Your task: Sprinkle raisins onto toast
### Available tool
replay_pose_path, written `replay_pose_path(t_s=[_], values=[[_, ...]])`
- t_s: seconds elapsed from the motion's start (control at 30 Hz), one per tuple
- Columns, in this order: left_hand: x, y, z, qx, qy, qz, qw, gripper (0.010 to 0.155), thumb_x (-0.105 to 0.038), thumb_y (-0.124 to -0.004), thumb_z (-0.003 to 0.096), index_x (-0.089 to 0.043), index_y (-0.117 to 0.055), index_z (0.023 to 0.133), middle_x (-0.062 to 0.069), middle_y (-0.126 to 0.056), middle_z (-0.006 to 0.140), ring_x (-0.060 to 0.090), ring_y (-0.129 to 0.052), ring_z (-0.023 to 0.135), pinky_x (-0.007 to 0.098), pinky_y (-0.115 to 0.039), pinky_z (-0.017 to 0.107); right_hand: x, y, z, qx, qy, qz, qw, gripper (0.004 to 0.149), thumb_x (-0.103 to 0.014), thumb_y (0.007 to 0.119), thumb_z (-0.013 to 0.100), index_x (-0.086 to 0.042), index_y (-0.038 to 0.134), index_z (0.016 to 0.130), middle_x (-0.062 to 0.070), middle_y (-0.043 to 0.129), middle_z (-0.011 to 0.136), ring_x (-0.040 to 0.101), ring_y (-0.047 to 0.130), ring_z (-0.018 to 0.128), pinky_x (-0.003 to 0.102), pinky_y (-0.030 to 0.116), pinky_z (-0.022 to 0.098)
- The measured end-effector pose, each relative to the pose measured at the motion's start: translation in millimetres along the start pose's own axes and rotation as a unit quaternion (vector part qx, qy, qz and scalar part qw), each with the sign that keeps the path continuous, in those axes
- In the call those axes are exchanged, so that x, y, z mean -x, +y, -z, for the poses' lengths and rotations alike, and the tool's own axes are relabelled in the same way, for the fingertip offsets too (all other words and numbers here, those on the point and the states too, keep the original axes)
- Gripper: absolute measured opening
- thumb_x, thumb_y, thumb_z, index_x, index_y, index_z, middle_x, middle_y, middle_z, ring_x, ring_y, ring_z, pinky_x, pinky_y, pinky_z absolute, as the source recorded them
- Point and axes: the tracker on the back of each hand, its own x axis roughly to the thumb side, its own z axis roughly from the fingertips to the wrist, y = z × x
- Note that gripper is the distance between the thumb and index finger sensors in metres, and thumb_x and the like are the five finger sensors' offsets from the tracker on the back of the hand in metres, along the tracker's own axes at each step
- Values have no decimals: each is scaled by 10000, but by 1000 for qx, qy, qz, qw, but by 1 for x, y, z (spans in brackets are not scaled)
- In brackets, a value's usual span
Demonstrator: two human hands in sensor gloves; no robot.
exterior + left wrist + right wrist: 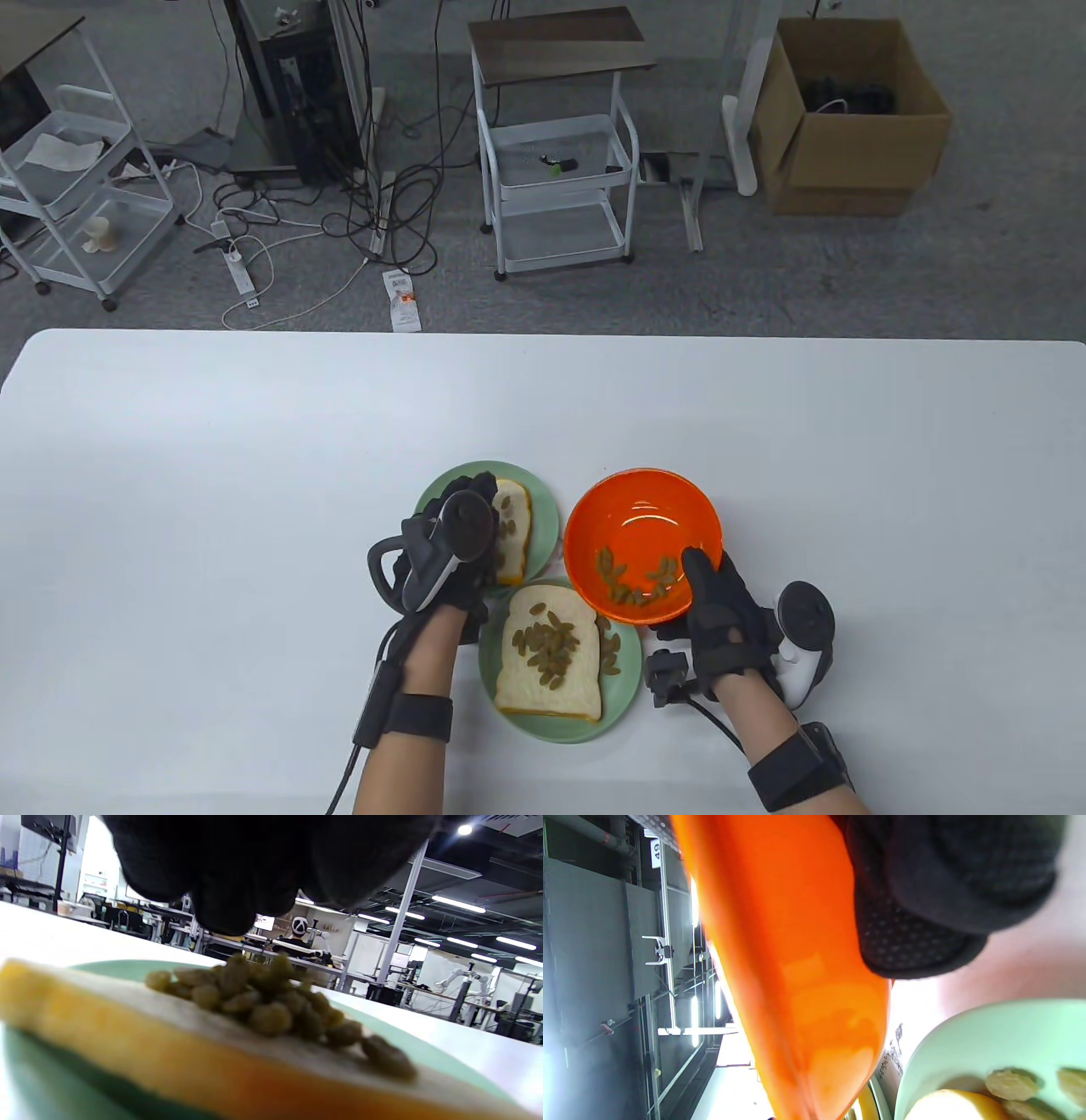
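Observation:
Two green plates each hold a slice of toast. The far plate [437,497] carries a toast [515,552] with a few raisins [507,508]. My left hand [485,499] hovers over it, fingers bunched just above the raisin pile [263,1001] in the left wrist view; nothing shows between the fingertips [229,914]. The near plate [624,692] holds a toast [519,679] topped with raisins [551,647]. My right hand [689,601] grips the rim of an orange bowl [645,518], thumb inside, tilting it toward me. Raisins [632,586] lie at its low side.
A few raisins [609,655] lie on the near plate beside the toast. The white table [212,509] stretches wide to the left, right and far side. Beyond its far edge are carts, cables and a cardboard box [848,127] on the floor.

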Motion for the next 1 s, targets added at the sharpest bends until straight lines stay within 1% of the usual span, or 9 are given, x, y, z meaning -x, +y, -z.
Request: replay_pose_path(t_s=[0.17,0.33,0.47,0.57,0.67,0.73,0.83,0.93,1.0], values=[[-3,10,-3,38,-30,-68,997,540,-612,-759,476,-402,-811,971,-70,-866,1028,265,-878,961,506,-765,718,0,1,0,-7,0,5,1000,711,-446,690,542,50,530,1027,352,770,868,406,1035,249,376,915,144],[-40,32,-19,45,-87,-59,993,618,-665,-793,460,-399,-763,1018,-39,-796,1092,281,-844,980,518,-735,737,0,1,0,-5,-1,5,1000,711,-443,691,541,50,529,1026,354,767,870,410,1034,251,380,915,145],[-87,35,-40,72,-156,21,985,673,-670,-847,436,-394,-739,1040,-27,-803,1088,243,-937,882,464,-805,684,0,4,-2,-17,-9,3,1000,709,-443,688,543,47,526,1029,354,764,874,411,1034,256,381,915,150],[-119,25,-58,114,-186,115,969,729,-691,-861,419,-380,-716,1062,10,-796,1096,209,-1016,782,422,-863,625,-2,9,-5,-31,-17,1,999,707,-441,686,542,48,528,1028,351,766,872,410,1034,255,380,915,147],[-136,13,-71,146,-171,222,949,804,-738,-838,408,-352,-681,1096,23,-770,1119,210,-1009,781,411,-860,625,-5,15,-11,-39,-29,-16,999,707,-438,695,537,50,538,1023,354,769,869,422,1029,242,387,912,137],[-141,7,-75,148,-158,273,937,821,-761,-819,406,-337,-690,1097,34,-781,1112,192,-1003,774,389,-860,624,-7,19,-14,-43,-38,-20,998,698,-427,695,535,51,545,1021,353,771,868,430,1026,227,388,912,124],[-147,-1,-80,145,-148,299,932,733,-705,-830,433,-313,-767,1049,31,-843,1062,183,-1019,701,368,-875,597,-10,24,-17,-47,-47,-22,998,690,-426,700,530,46,564,1014,347,785,863,433,1024,207,386,911,107],[-149,-4,-80,173,-137,274,936,634,-602,-874,463,-287,-807,1010,36,-894,1001,160,-1043,660,352,-895,576,-8,24,-19,-49,-40,-20,998,685,-422,700,528,52,577,1007,348,794,854,435,1022,192,386,909,93],[-149,-6,-79,150,-136,286,936,580,-537,-933,447,-302,-838,969,15,-946,933,107,-1071,596,305,-934,532,-6,24,-19,-52,-32,-10,998,688,-422,703,527,56,578,1005,352,793,851,436,1020,186,385,908,88]])
